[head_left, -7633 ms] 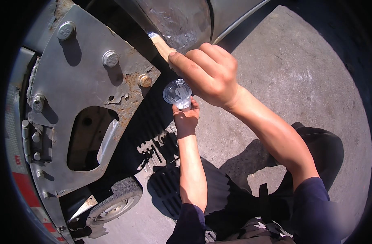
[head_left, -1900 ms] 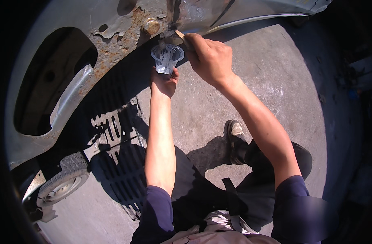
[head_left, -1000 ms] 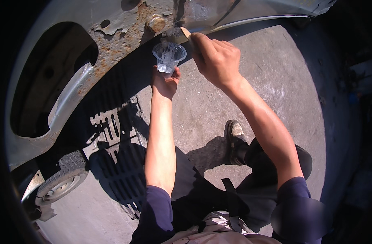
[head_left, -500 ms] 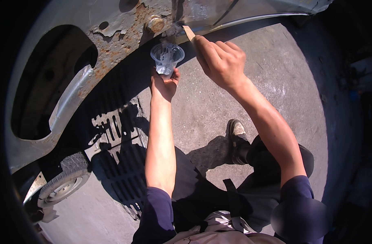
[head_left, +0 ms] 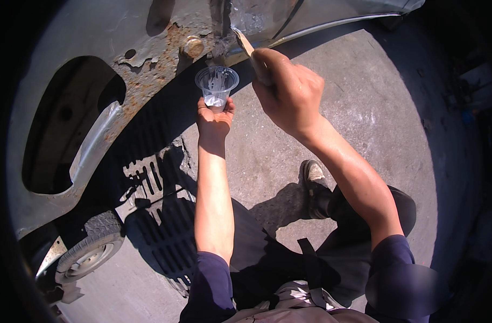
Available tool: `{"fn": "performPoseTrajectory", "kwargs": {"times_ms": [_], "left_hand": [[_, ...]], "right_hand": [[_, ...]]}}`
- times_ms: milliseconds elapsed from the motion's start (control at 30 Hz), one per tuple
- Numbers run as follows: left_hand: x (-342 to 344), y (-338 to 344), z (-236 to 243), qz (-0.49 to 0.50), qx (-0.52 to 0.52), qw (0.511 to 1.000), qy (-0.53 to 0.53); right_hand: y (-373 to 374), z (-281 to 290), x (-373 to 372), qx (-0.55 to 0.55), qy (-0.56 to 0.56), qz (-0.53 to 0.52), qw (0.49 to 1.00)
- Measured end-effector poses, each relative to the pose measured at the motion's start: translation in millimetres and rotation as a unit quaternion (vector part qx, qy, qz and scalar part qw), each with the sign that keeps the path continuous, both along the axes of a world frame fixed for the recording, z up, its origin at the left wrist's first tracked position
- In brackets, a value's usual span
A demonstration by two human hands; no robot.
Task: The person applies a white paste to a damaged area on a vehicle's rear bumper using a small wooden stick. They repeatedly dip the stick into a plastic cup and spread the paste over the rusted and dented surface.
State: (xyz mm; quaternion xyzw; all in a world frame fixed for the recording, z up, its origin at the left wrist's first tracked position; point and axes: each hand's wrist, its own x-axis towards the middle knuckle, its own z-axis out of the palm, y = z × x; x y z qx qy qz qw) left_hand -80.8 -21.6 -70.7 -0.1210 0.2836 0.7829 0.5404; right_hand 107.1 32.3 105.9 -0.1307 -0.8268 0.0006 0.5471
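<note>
Here, left hand curls fingers round cup; right hand clenches wooden stick, tip at metal panel. Rusty bolt juts near cup; wheel, shoe below.

The clear plastic cup, wide at its rim and narrower below, is held mouth up just below the grey metal panel. Silvery stuff sits in its bottom, with streaks up the inner wall. The flat, pale wooden stick slants up and left, its whitish tip at the panel's shiny patch; whether they touch is unclear. The stick is above and right of the cup, apart from it.
</note>
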Motion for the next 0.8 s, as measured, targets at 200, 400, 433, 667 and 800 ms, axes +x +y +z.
{"fn": "performPoseTrajectory", "kwargs": {"times_ms": [200, 400, 433, 667, 800], "left_hand": [[0, 1, 1, 0.014, -0.008, 1.0, 0.0], [1, -4, 6, 0.003, 0.011, 1.0, -0.014], [2, -4, 8, 0.007, 0.007, 1.0, -0.015], [10, -5, 15, 0.045, 0.026, 0.998, 0.027], [5, -7, 8, 0.02, 0.034, 0.999, 0.029]], "right_hand": [[-14, -10, -12, -0.085, 0.039, 0.003, 0.996], [-14, -12, -10, -0.079, 0.051, -0.018, 0.995], [-16, -12, -9, -0.075, 0.056, -0.011, 0.996], [-16, -17, -19, -0.034, 0.021, -0.026, 0.999], [-16, -20, -14, -0.044, 0.032, -0.038, 0.998]]}}
